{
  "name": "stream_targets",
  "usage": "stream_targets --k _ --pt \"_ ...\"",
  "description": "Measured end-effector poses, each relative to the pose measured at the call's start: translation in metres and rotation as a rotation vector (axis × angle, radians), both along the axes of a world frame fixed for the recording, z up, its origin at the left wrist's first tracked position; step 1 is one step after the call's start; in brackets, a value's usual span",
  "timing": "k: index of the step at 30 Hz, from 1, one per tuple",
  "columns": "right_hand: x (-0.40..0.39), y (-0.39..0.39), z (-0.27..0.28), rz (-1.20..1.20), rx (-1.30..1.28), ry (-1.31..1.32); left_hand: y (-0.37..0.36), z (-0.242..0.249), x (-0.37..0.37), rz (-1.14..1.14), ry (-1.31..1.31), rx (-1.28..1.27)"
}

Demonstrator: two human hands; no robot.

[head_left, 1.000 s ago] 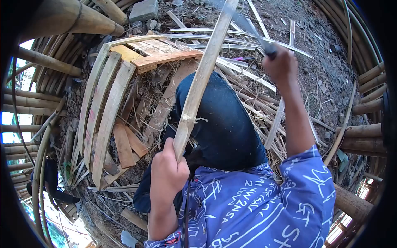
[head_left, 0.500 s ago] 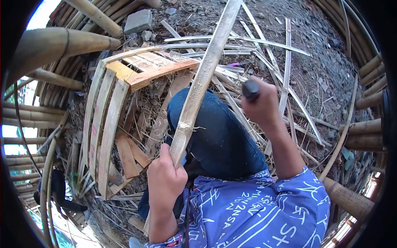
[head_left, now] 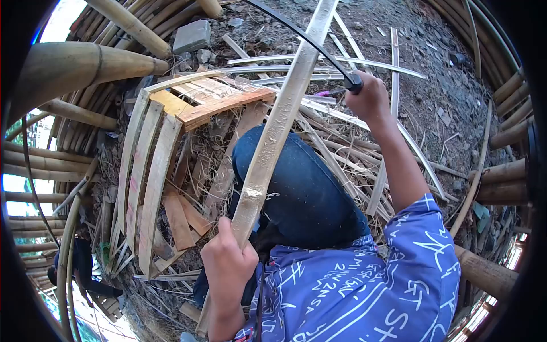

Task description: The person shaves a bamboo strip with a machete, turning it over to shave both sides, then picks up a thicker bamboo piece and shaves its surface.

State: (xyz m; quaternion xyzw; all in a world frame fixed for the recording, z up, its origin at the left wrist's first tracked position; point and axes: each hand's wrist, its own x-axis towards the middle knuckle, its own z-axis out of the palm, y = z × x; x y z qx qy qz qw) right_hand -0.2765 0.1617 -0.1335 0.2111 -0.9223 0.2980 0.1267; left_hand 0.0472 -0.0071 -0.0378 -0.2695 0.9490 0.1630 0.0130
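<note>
My left hand (head_left: pixel 228 261) is wrapped round the lower end of a long split bamboo strip (head_left: pixel 274 128), which slants up past my knee to the top edge. A rough, pale notch shows on the strip a little above my fingers. My right hand (head_left: pixel 371 100) grips the black handle of a long, thin, dark curved blade (head_left: pixel 296 29). The blade reaches up and left, passing across the strip's upper part. My bent knee in blue jeans (head_left: pixel 299 182) lies beneath the strip.
A wooden slatted crate (head_left: pixel 155 182) lies at the left. Split strips (head_left: pixel 395 74) and shavings cover the ground beyond my knee. A grey block (head_left: pixel 192 36) sits at upper left. Bamboo poles (head_left: pixel 85 62) stand on both sides. Another person (head_left: pixel 85 268) is partly visible at lower left.
My right hand has moved slightly up and right, and the blade, earlier seen only by its handle end, now extends across the strip. My left hand keeps its hold, a little lower.
</note>
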Motion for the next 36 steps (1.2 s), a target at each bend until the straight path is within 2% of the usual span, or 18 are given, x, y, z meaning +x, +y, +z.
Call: stream_targets --k 5,7,9,11,14,16,19,21,25,27,29,31,33,34,36 --pt "0.042 -0.011 0.029 0.021 -0.131 -0.112 -0.001 -0.007 -0.006 0.025 -0.006 0.044" --pt "0.071 -0.015 0.037 0.219 -0.19 -0.263 -0.002 -0.008 -0.011 0.029 -0.005 0.055" --pt "0.091 -0.016 0.033 0.308 0.009 -0.098 -0.003 -0.006 -0.016 0.034 -0.018 0.056" --pt "0.09 -0.015 0.033 0.315 0.082 -0.087 -0.005 -0.002 -0.013 0.002 0.002 0.034" --pt "0.07 -0.022 0.024 0.263 0.086 -0.08 -0.007 -0.003 -0.006 -0.02 0.047 0.001" --pt "0.05 -0.026 0.028 0.144 0.109 -0.127 -0.009 -0.004 -0.002 -0.025 0.081 -0.002" --pt "0.001 -0.021 0.005 0.049 -0.001 -0.123 -0.009 -0.003 0.015 0.09 -0.048 0.126" --pt "-0.014 -0.022 0.006 -0.024 0.058 -0.035 -0.011 0.0 0.021 0.11 -0.061 0.246" --pt "-0.018 -0.028 0.005 0.01 0.085 -0.013 -0.017 -0.001 0.033 0.088 -0.051 0.258" --pt "-0.017 -0.028 0.004 -0.005 0.092 -0.01 -0.019 0.005 0.034 0.152 -0.124 0.338" --pt "-0.018 -0.033 -0.001 -0.012 0.102 -0.001 -0.017 0.007 0.037 0.194 -0.173 0.308" --pt "-0.03 -0.033 -0.002 -0.029 0.115 0.002 -0.021 0.003 0.045 0.082 -0.012 0.2" --pt "-0.059 -0.018 -0.008 -0.249 0.122 -0.191 -0.02 0.006 0.066 0.114 -0.07 0.232" --pt "-0.068 -0.006 -0.007 -0.281 0.182 -0.254 -0.02 0.005 0.077 0.144 -0.083 0.241" --pt "-0.078 0.016 -0.024 -0.286 0.261 -0.131 -0.02 0.005 0.092 0.194 -0.094 0.269"
